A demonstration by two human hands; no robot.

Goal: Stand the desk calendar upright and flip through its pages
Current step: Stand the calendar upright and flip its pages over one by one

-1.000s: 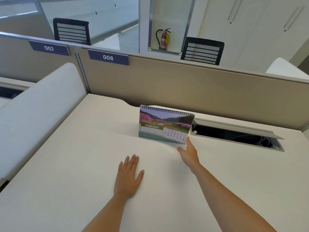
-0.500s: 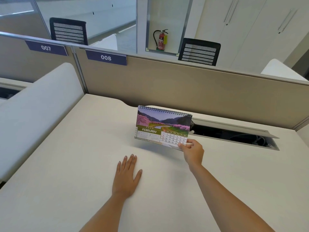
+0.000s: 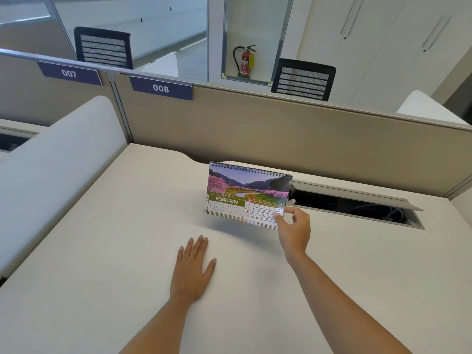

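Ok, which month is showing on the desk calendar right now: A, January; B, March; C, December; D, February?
D: the green band on the front page of the desk calendar reads FEBRUARY, under the picture of pink blossom trees, while the right hand pinches its lower right corner.

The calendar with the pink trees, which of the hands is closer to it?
Right. The right hand pinches the calendar at its lower right corner, holding it off the desk. The left hand lies flat on the desk, nearer the person, not touching it.
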